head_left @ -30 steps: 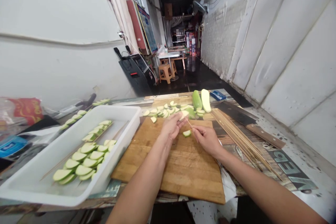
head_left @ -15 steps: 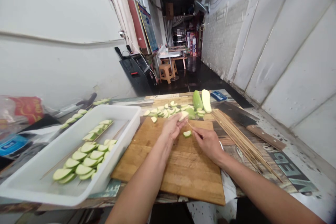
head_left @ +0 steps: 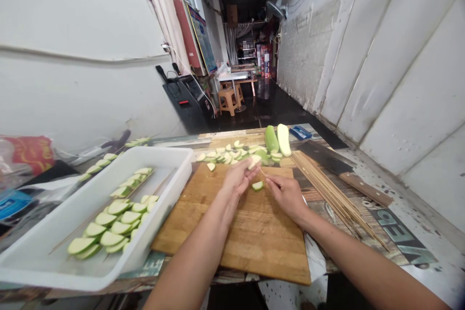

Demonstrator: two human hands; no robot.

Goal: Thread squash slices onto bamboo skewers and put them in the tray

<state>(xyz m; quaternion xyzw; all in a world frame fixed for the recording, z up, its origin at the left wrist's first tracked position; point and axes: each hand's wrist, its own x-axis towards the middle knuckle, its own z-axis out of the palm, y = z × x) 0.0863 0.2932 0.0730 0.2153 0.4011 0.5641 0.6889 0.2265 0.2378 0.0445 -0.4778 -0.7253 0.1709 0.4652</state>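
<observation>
Above the far part of the wooden cutting board (head_left: 265,242), my left hand (head_left: 238,178) pinches a pale green-rimmed vegetable slice (head_left: 255,160), which looks like zucchini. My right hand (head_left: 285,191) grips a thin wooden skewer (head_left: 262,171), its far end meeting that slice. Whether the tip has gone through cannot be made out. Just below the skewer, another small slice (head_left: 257,186) lies on the board. Many cut slices (head_left: 228,156) are heaped beyond the board, next to a whole-looking green piece (head_left: 271,139) and a halved one (head_left: 284,139) with its pale face showing.
A white plastic tray (head_left: 187,167) at the left holds skewered slices (head_left: 112,225). On the right lie a bundle of bare skewers (head_left: 327,189), a cleaver (head_left: 365,190) and a blue box (head_left: 300,132). Plastic bags (head_left: 22,169) crowd the far left.
The view has shifted very slightly. Both hands keep nearly the same pose, with the slice and the skewer still held together.
</observation>
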